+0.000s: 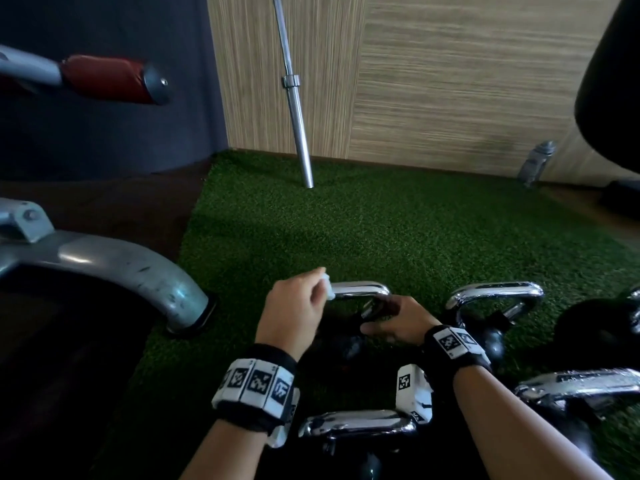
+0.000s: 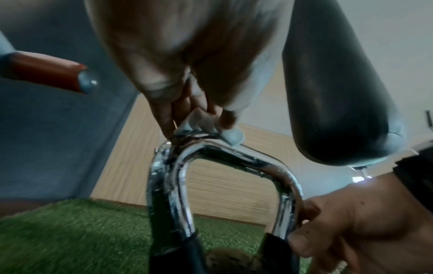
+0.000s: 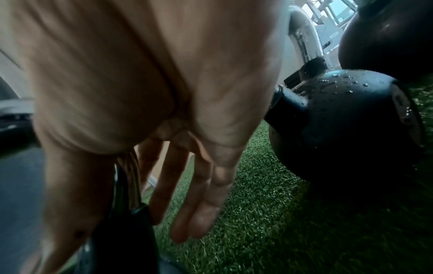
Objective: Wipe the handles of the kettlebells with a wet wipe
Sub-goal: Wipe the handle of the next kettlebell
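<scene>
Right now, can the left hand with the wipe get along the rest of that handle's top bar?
Probably yes. The left hand pinches the wet wipe at the handle's left corner; the top bar is bare, and the right hand holds lower, on its right side.

At frame centre, our left hand (image 2: 178, 61) pinches the wipe (image 2: 206, 126) against the chrome handle (image 2: 173, 185); lower right, our right hand (image 2: 351, 222) grips it.

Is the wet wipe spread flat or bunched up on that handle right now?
Bunched up. The left hand pinches the wet wipe as a small crumpled wad on the top left bend of the chrome handle.
</scene>
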### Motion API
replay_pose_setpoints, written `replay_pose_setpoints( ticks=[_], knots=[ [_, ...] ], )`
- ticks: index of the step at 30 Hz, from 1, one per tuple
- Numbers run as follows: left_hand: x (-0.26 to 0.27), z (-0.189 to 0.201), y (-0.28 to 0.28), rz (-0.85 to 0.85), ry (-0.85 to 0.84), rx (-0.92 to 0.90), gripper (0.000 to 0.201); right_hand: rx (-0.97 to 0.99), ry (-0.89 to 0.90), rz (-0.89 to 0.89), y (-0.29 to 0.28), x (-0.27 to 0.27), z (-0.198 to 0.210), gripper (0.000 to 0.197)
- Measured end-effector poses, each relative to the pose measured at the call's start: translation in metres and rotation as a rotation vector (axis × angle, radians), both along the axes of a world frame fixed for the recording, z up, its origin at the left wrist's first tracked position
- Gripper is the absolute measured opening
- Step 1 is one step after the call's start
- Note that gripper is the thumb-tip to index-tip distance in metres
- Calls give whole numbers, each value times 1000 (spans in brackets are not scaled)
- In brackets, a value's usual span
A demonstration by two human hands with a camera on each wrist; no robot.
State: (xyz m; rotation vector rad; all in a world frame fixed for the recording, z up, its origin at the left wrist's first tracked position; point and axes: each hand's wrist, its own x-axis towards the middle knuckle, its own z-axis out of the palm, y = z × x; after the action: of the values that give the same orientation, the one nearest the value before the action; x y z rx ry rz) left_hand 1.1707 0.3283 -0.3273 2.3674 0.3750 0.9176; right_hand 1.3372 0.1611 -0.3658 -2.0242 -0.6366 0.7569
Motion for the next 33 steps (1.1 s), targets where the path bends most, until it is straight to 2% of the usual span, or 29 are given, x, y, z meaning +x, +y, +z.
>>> replay_pose_setpoints(
  ticks=[2, 5, 10, 15, 16, 19, 21, 24, 27, 30, 33],
  knots=[
    [-3, -3, 3, -38, -6, 13, 25, -27, -48, -14, 3, 0, -3, 35],
    [-4, -7, -3, -139, 34, 87, 32, -68, -123, -70, 7, 10, -21, 70],
    [-22, -26, 18, 68, -70, -127, 31, -48, -136, -96, 9, 11, -27, 64],
    [-24, -32, 16, -44, -86, -210, 34, -43, -128, -78, 6, 15, -35, 88],
    [-24, -35, 18, -40, -102, -255, 33, -30, -124, -79, 7, 14, -34, 84],
    [-28, -56, 29, -17, -133, -499, 26, -13, -121, -72, 8, 7, -27, 56],
    [-31, -70, 33, -43, -85, -639, 33, 6, -114, -71, 7, 3, -24, 49],
    [-33, -81, 37, -66, -98, -720, 26, 26, -108, -75, 8, 4, -26, 55],
    [-31, -90, 35, -65, -131, -761, 28, 40, -86, -75, 9, 6, -28, 51],
    [-30, -103, 23, -107, -104, -872, 24, 47, -80, -88, 9, 12, -34, 69],
    [-29, -115, 22, -135, -64, -913, 22, 59, -72, -64, 9, 16, -38, 67]
  ],
)
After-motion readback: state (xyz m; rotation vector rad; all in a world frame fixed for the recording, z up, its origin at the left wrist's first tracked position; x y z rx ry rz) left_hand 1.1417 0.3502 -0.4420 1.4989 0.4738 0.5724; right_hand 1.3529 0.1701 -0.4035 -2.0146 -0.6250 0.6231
